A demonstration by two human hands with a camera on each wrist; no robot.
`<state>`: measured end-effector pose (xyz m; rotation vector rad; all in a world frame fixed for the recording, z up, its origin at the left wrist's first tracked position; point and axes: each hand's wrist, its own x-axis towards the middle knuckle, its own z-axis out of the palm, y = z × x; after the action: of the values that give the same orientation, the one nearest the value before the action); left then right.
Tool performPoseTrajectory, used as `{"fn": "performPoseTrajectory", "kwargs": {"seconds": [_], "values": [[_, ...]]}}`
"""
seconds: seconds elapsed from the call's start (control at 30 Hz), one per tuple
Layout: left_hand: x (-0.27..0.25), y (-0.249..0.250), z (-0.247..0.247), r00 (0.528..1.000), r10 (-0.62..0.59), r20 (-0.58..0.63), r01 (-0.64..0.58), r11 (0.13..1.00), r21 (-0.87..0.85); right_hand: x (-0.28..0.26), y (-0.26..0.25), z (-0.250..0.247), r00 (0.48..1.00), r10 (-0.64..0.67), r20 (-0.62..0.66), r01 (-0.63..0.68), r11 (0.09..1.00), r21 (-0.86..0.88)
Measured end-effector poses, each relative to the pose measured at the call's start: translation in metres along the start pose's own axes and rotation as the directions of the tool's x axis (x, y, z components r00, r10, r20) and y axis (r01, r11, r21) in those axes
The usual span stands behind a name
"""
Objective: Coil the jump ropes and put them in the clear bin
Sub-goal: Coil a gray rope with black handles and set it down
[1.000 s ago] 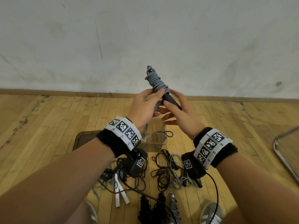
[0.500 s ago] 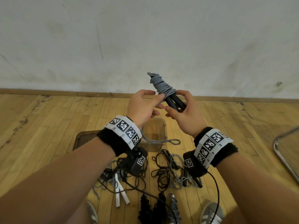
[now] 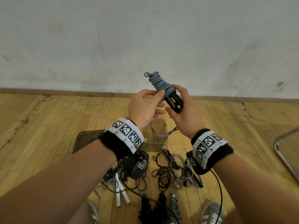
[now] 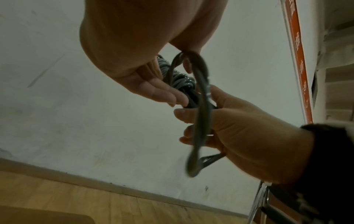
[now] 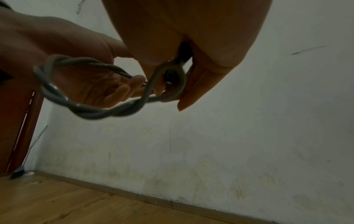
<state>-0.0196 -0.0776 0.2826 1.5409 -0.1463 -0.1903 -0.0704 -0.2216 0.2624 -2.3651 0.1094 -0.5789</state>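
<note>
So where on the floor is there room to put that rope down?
Bare wood floor lies left of the brown lid, and more between the clear bin and the metal frame. By the shoes it is crowded with tangled ropes.

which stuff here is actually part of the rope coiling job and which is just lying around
Part of the job:
- grey jump rope, black handles, held by right hand, left hand pinching its cord
- clear bin
- loose ropes on the floor

Just lying about:
- brown lid beside the bin
- metal chair frame
</note>
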Motion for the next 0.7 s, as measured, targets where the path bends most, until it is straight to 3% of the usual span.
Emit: {"fn": "performPoseTrajectory", "kwargs": {"seconds": [0.1,0.3,0.5,0.6,0.7], "values": [[-0.0001,-0.0011,-0.0011,0.999,-0.041,0.003,0.041,0.998,-0.055,-0.0031,-0.0018,0.0026,0.996,-0.056,0.072,0.048,0.993,0.11],[0.0026,-0.0006,-0.0057,0.998,-0.053,0.024,0.053,0.998,-0.035,-0.0068,-0.0048,0.0074,0.984,-0.06,0.169,0.003,0.949,0.316],[0.0032,-0.0002,-0.0064,0.995,-0.048,0.082,0.05,0.998,-0.03,-0.0042,-0.0098,0.0021,0.975,0.059,0.215,-0.161,0.857,0.49],[0.0034,-0.0008,-0.0056,0.992,-0.025,0.12,0.027,1.0,-0.01,-0.0015,-0.0068,0.0012,0.969,0.116,0.219,-0.216,0.83,0.514],[0.0045,-0.0015,-0.0059,0.99,-0.028,0.14,0.028,1.0,0.004,-0.0004,-0.0033,0.0021,0.975,0.089,0.203,-0.173,0.879,0.445]]}}
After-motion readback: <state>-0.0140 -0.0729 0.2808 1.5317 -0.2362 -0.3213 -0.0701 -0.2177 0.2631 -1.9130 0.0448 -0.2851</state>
